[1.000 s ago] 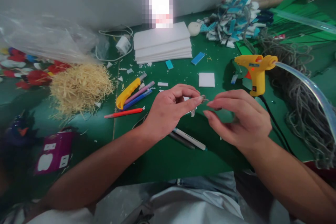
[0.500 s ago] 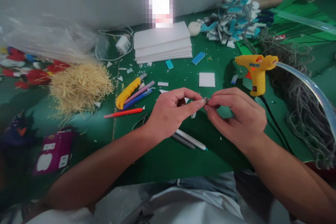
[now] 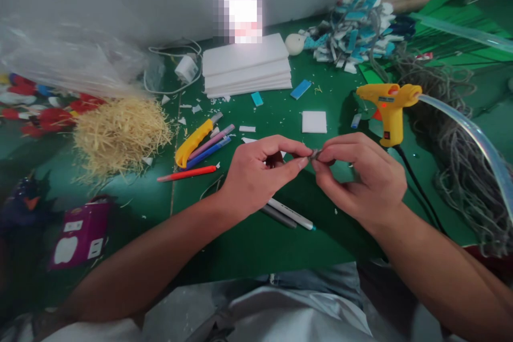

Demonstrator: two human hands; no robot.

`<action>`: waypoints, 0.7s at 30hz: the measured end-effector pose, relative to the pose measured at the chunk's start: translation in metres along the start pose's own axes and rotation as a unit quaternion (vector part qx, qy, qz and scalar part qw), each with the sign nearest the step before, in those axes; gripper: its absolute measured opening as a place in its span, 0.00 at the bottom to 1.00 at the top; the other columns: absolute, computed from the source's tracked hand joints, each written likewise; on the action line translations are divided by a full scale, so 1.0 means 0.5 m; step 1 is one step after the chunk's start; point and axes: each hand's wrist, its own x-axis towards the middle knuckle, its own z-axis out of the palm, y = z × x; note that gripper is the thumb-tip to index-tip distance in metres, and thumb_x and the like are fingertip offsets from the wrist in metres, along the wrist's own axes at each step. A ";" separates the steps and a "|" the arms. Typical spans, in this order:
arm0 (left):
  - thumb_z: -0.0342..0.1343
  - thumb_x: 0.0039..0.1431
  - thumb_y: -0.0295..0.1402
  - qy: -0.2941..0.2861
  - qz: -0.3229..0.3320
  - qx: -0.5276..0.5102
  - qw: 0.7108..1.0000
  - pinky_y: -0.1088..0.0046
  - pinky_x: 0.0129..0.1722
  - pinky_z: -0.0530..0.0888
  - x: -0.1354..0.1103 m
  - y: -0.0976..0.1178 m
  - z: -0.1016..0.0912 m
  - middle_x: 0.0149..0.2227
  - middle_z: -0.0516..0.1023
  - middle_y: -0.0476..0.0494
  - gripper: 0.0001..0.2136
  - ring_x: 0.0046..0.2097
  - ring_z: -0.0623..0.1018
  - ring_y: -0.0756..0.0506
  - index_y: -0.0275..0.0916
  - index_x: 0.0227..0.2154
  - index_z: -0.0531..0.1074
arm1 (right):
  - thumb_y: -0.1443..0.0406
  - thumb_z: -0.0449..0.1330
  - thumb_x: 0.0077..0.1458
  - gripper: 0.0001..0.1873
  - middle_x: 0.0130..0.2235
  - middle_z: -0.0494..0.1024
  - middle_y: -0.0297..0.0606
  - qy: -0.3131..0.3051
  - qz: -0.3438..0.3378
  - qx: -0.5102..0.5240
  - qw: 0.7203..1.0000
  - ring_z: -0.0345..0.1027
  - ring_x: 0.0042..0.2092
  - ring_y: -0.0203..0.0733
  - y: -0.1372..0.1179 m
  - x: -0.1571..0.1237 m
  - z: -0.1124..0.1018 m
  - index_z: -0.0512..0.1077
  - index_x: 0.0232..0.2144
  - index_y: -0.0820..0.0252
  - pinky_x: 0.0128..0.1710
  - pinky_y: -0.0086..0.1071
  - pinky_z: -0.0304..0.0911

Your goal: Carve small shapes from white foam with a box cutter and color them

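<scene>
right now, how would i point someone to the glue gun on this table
Start on the green table and find the grey twine heap at its right side. Just left of that heap, beyond the right hand, stands the hot glue gun. Unlike the flat yellow utility knife further left, it is pistol-shaped, with a clear glue stick out the back.

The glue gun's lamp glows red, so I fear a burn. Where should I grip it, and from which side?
Grip the yellow handle of the glue gun, from the near side. It stands upright, nozzle pointing left, glue stick trailing right, cord leaving its base; the handle faces you unobstructed.
</scene>
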 end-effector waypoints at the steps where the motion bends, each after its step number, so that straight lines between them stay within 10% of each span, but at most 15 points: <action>1: 0.67 0.57 0.30 0.001 -0.003 -0.005 1.000 0.74 0.22 0.65 0.000 0.001 0.001 0.27 0.80 0.52 0.02 0.24 0.68 0.53 0.43 0.32 0.84 | 0.73 0.65 0.56 0.12 0.33 0.83 0.35 0.001 0.002 0.000 1.000 0.77 0.31 0.42 -0.001 0.000 0.000 0.73 0.34 0.48 0.27 0.36 0.72; 21: 0.68 0.53 0.31 0.046 -0.059 -0.087 0.993 0.80 0.23 0.66 0.003 0.006 0.001 0.25 0.82 0.50 0.03 0.24 0.70 0.54 0.42 0.31 0.86 | 0.72 0.63 0.56 0.16 0.38 0.83 0.36 0.014 0.050 0.028 0.998 0.74 0.32 0.40 0.008 -0.006 -0.004 0.74 0.46 0.51 0.31 0.37 0.71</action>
